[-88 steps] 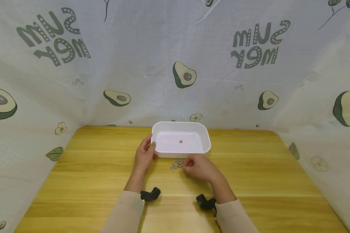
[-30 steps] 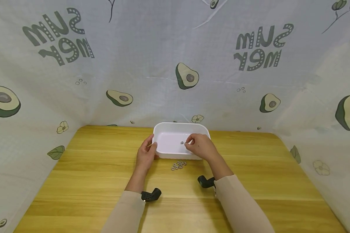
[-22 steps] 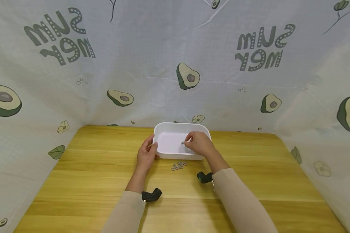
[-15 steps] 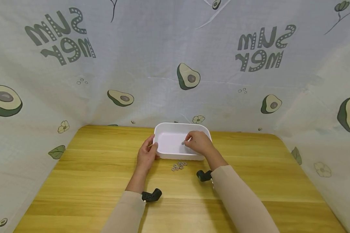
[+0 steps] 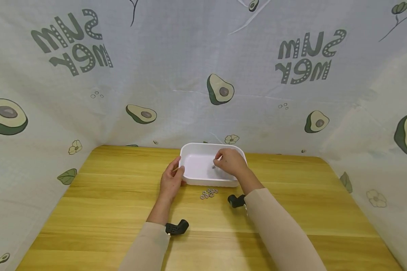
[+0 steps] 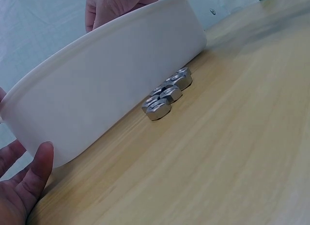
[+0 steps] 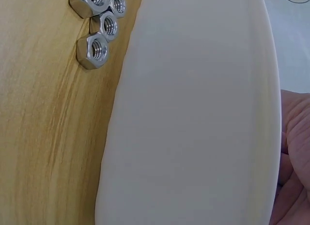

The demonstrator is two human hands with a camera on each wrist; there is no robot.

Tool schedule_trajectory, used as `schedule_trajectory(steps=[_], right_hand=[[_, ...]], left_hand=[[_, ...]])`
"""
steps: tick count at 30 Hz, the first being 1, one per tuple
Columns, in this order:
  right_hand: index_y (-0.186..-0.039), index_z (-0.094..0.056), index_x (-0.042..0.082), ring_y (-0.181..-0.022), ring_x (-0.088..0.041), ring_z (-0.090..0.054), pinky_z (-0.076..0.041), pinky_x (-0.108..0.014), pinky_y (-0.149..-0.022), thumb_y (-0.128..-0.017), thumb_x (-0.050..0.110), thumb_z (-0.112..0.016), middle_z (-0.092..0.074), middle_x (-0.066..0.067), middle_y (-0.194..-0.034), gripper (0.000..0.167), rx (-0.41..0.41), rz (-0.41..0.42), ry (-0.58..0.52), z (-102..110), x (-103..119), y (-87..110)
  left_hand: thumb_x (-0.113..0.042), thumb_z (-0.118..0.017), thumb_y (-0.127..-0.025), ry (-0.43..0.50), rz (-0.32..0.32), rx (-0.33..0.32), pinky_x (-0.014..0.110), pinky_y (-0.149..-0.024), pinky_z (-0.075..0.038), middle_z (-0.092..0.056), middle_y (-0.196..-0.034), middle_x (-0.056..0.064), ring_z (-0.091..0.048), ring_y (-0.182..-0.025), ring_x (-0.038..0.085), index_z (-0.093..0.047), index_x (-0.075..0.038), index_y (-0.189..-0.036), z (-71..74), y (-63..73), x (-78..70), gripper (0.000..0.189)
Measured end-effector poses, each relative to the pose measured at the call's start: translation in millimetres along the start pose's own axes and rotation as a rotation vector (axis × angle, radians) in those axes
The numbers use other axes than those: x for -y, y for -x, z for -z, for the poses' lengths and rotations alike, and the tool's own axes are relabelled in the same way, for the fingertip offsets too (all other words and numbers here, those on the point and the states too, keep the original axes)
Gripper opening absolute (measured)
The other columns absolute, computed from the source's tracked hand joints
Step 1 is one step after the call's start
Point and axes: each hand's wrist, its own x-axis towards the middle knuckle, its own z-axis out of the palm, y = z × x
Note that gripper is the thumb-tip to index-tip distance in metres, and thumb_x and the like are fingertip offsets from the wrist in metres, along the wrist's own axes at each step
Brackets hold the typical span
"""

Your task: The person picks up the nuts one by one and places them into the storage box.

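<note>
A white rectangular tray (image 5: 198,181) stands on the table. My left hand (image 5: 170,182) grips its left end; in the left wrist view the left thumb (image 6: 39,169) lies against the tray's outer wall. Over the tray's right half is my right hand (image 5: 232,162), fingertips drawn together just above a small metal nut (image 5: 213,166) on the tray floor. Whether those fingertips pinch another nut is too small to tell. The tray wall hides part of the right hand (image 7: 294,157) in the right wrist view. Several hex nuts (image 5: 208,193) lie grouped before the tray's front wall.
The wooden table (image 5: 122,210) extends to both sides and toward me. A pale printed cloth (image 5: 176,56) hangs behind and at the sides, close beyond the tray. Black wrist cameras (image 5: 177,227) sit at both cuffs.
From the nut group, my right hand has moved into the tray, carrying a nut to the one inside. Over the last half second it has risen slightly. The left hand stays on the tray.
</note>
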Motion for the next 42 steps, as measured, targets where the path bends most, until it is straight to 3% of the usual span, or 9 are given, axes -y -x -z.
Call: schedule_trajectory(steps=[8, 29, 36, 42], right_hand=[[-0.108, -0.073, 0.011, -0.082, -0.02, -0.064, -0.052, -0.031, -0.071, -0.095, 0.032, -0.068, -0.074, -0.006, -0.098, 0.026, -0.004, -0.028, 0.0, 2.3, 2.1, 0.9], [-0.106, -0.073, 0.013, -0.08, -0.019, -0.063, -0.049, -0.028, -0.065, -0.094, 0.03, -0.07, -0.073, -0.005, -0.093, 0.021, -0.034, -0.019, -0.062, -3.7, 4.3, 12.7], [-0.11, -0.073, 0.013, -0.083, -0.021, -0.06, -0.05, -0.031, -0.07, -0.095, 0.031, -0.071, -0.071, -0.005, -0.094, 0.024, -0.054, -0.028, -0.108, -1.2, 7.9, 26.2], [-0.109, -0.073, 0.014, -0.08, -0.021, -0.058, -0.049, -0.029, -0.067, -0.095, 0.031, -0.071, -0.068, -0.005, -0.09, 0.023, -0.098, -0.012, -0.15, 2.2, 11.9, 43.3]], left_hand=[[-0.028, -0.06, -0.101, 0.0, 0.002, 0.0, 0.022, -0.066, -0.056, -0.056, -0.148, 0.009, -0.061, -0.107, 0.025, -0.055, -0.027, -0.148, -1.8, 0.0, 0.1, 0.047], [-0.027, -0.058, -0.103, -0.022, -0.02, 0.013, 0.022, -0.067, -0.057, -0.055, -0.149, 0.01, -0.062, -0.11, 0.027, -0.053, -0.026, -0.15, 0.6, 1.4, -1.0, 0.047], [-0.027, -0.058, -0.103, -0.015, -0.009, 0.017, 0.023, -0.068, -0.056, -0.054, -0.15, 0.011, -0.061, -0.113, 0.029, -0.052, -0.025, -0.151, 0.5, 2.0, -2.4, 0.048], [-0.027, -0.058, -0.102, -0.017, 0.002, 0.007, 0.023, -0.068, -0.057, -0.055, -0.149, 0.009, -0.061, -0.11, 0.025, -0.054, -0.027, -0.149, 0.4, 2.8, -2.3, 0.047]])
